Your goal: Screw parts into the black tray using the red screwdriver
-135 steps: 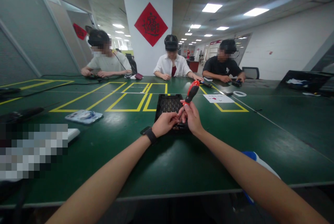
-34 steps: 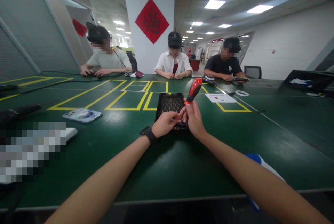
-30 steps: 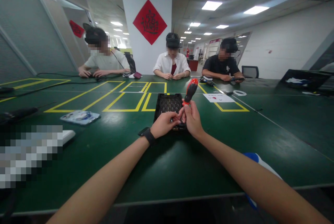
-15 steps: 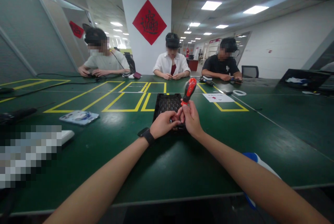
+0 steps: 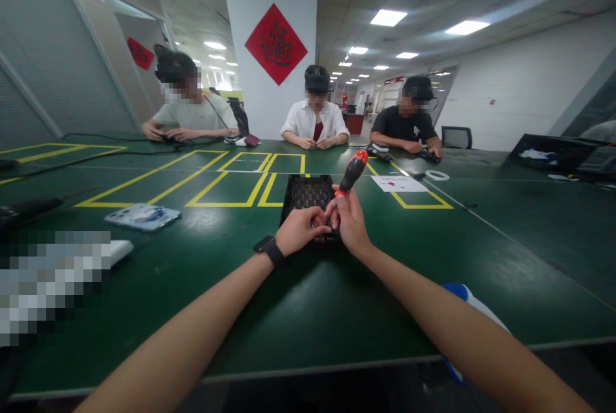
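Observation:
My right hand (image 5: 350, 222) is closed around the shaft of a screwdriver with a red and black handle (image 5: 353, 170), which tilts up and to the right. My left hand (image 5: 299, 229), with a black watch on its wrist, is pinched shut beside the tip; what its fingers hold is too small to see. Both hands meet over the near edge of a black tray (image 5: 308, 193) on the green table (image 5: 269, 310).
Three people sit along the far side of the table, their hands on small items. A phone (image 5: 142, 215) lies left of the tray, a white paper (image 5: 402, 183) and a tape ring (image 5: 437, 175) to the right. Yellow tape outlines mark the table. A blue and white object (image 5: 469, 301) lies under my right forearm.
The screwdriver handle has tipped slightly from side to side while both hands stay together over the tray. The camera shifted a little.

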`<state>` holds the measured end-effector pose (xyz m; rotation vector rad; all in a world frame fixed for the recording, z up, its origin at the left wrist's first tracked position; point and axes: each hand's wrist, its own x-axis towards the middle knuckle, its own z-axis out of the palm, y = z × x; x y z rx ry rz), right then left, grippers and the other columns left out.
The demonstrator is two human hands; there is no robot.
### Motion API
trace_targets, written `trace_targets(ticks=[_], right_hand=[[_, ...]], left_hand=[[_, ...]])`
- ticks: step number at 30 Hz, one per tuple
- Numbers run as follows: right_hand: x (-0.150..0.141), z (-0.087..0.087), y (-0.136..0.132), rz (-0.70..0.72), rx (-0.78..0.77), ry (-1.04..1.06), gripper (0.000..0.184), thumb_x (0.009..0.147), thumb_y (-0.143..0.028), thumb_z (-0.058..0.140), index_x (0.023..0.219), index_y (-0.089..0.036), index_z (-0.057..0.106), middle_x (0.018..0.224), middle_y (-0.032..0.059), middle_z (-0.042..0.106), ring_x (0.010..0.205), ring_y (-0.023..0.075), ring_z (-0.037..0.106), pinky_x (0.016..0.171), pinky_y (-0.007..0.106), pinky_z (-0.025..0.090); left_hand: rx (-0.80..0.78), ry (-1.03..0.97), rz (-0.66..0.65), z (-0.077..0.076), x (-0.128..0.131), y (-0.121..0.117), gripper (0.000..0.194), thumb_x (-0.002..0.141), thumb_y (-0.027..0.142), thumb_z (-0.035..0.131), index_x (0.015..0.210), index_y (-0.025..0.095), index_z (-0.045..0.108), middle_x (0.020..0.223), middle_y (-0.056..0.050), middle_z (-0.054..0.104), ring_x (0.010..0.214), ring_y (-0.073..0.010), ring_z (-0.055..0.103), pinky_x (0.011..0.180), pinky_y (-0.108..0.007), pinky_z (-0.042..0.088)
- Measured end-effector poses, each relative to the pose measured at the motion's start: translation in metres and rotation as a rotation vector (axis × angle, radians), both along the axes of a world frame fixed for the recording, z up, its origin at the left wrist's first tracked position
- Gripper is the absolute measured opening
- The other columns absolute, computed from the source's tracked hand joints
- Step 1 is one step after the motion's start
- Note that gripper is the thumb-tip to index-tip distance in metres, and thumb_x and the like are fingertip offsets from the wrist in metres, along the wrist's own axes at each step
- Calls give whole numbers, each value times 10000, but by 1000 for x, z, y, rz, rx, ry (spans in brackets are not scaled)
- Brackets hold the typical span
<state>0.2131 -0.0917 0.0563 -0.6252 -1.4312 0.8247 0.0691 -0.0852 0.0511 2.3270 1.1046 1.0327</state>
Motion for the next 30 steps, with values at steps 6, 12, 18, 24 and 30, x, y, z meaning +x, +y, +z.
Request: trace_targets(ticks=[6,12,18,24,30], right_hand=[[0,0,0,32,-5,-3,329,896,-431,347,1134,-211,411,650,-52,524,391,37,380,392,167,315],[0,0,-2,17,-2,-20,334,893,-440,347,1131,-214,408,635,-56,511,396,41,376,397,168,314],[0,0,-1,36,0,-29,331,899,-437,336,1129,-208,405,653,-50,525,403,42,385,410,172,331],[-1,0,-2,6,15,-30,330,894,-438,354,1129,-212,401,635,-53,517,406,44,390,415,174,333],[-2,1,-3,29,19,-34,328,888,-439,368,1128,-216,392,623,-58,523,403,47,389,411,172,333]], left_hand=[[-78,-58,-66,1,0,0,160,752,296,589,777,147,641,718,-14,662,668,-127,598,647,-228,438],[-156,-180,-83,-1,1,2,246,674,331,673,794,122,624,702,-31,658,641,-129,593,625,-235,469],[-96,-122,-116,2,-1,-2,146,769,253,568,773,128,643,719,-19,656,667,-117,584,653,-224,447],[-71,-130,-60,0,0,-1,209,724,311,625,838,137,609,745,-15,648,674,-122,577,650,-227,443],[40,17,7,0,0,1,124,749,261,586,729,141,608,705,-5,625,660,-119,542,636,-219,398]])
